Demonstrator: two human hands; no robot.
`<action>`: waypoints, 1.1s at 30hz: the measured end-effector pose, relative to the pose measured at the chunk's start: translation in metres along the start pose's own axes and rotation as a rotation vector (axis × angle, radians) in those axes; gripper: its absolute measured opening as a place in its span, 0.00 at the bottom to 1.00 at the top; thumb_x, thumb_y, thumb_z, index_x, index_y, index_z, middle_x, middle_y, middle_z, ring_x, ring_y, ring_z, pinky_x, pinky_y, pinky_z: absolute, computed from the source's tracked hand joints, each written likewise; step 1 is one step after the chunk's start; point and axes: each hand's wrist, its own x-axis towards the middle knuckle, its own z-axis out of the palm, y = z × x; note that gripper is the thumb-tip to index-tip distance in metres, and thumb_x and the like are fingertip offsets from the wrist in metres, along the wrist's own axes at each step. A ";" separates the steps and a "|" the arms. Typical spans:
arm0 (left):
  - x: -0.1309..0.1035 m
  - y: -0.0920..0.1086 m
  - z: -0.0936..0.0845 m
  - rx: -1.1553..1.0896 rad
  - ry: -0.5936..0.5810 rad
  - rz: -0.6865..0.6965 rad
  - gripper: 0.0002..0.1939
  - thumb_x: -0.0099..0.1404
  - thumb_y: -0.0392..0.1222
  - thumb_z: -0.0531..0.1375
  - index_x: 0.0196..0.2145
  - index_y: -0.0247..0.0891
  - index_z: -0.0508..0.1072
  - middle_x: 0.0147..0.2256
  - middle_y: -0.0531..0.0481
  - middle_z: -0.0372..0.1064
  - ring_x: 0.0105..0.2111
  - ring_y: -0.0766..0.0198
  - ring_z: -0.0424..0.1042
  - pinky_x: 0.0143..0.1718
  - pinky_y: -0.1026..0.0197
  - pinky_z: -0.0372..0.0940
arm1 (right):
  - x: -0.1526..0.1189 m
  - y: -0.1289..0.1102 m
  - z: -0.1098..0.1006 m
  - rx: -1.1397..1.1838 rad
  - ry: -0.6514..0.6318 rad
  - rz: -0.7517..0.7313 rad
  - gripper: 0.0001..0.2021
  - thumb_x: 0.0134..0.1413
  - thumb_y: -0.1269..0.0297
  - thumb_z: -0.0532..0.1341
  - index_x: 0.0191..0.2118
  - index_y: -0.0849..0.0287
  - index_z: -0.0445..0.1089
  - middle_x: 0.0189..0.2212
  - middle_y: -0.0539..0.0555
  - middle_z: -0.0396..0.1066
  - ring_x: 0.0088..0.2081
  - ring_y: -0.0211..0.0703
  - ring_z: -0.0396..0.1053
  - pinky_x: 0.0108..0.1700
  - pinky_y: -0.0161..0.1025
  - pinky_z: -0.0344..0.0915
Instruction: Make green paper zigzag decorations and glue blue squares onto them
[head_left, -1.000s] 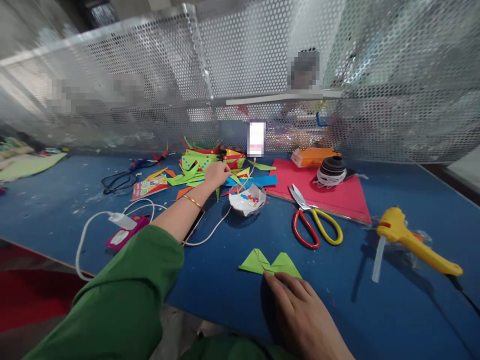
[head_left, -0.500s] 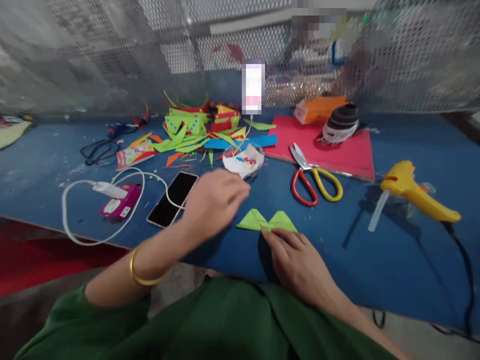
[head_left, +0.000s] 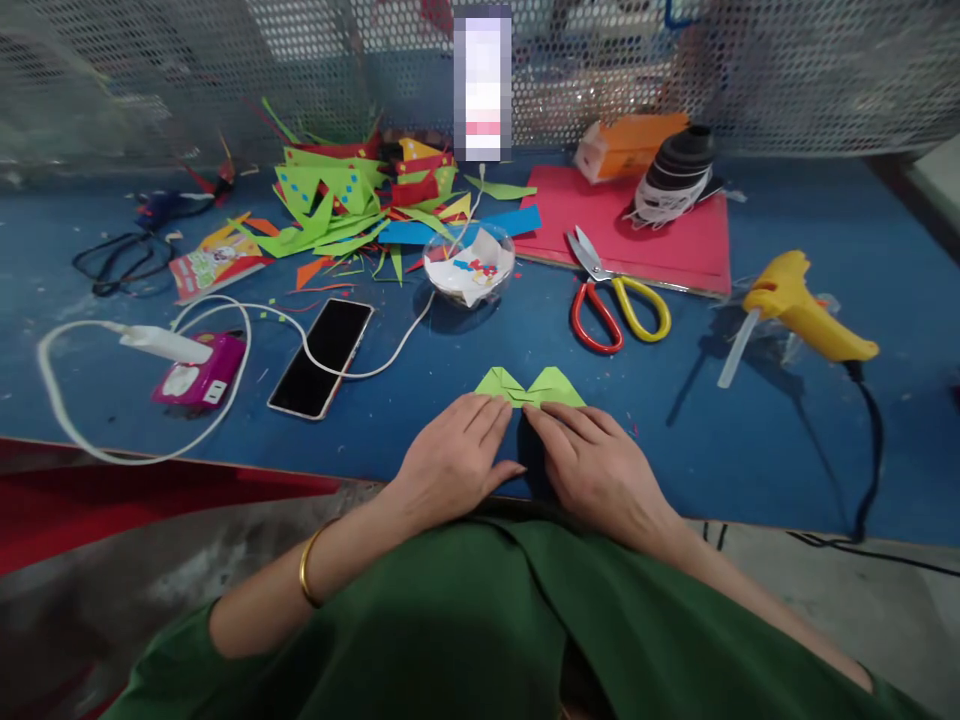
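A folded green paper (head_left: 553,384) with two pointed peaks lies on the blue table near its front edge. My left hand (head_left: 459,452) rests flat with its fingertips on the paper's lower left part, the thumb stretched out to the side. On the lower right part lie the fingers of my right hand (head_left: 600,468), flat and slightly spread. Both hands press from the near side and cover the paper's lower edge. Beyond the paper, to the right, are scissors (head_left: 596,305) with one red and one yellow handle.
A clear bowl (head_left: 471,270) holds small coloured pieces. Left of it are a phone (head_left: 322,358), a white cable and a purple box (head_left: 199,372). Green paper shapes (head_left: 330,185) pile up behind. Red sheets (head_left: 555,205) and a yellow glue gun (head_left: 806,310) are at the right.
My left hand has come down from above the table onto the green paper's left side. My right hand stays on the paper. The camera view has tilted downward.
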 end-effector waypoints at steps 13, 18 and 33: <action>-0.020 -0.016 -0.008 0.090 0.041 -0.084 0.17 0.71 0.43 0.59 0.48 0.25 0.76 0.47 0.38 0.78 0.48 0.47 0.75 0.51 0.45 0.70 | -0.033 0.025 -0.026 -0.162 -0.019 0.101 0.16 0.62 0.75 0.59 0.54 0.71 0.70 0.46 0.63 0.78 0.49 0.51 0.74 0.53 0.47 0.64; 0.002 -0.024 -0.004 0.078 0.090 -0.002 0.07 0.70 0.32 0.58 0.40 0.29 0.78 0.39 0.42 0.79 0.41 0.53 0.76 0.45 0.51 0.71 | -0.009 0.028 -0.028 -0.247 -0.030 0.007 0.09 0.62 0.76 0.58 0.45 0.66 0.74 0.37 0.57 0.79 0.44 0.48 0.73 0.53 0.47 0.61; 0.023 -0.033 0.001 0.146 0.000 0.199 0.13 0.73 0.31 0.52 0.40 0.30 0.77 0.35 0.43 0.77 0.33 0.57 0.74 0.29 0.56 0.67 | 0.025 0.028 -0.016 -0.280 -0.012 -0.145 0.13 0.65 0.75 0.56 0.32 0.61 0.75 0.29 0.54 0.74 0.37 0.45 0.67 0.47 0.44 0.61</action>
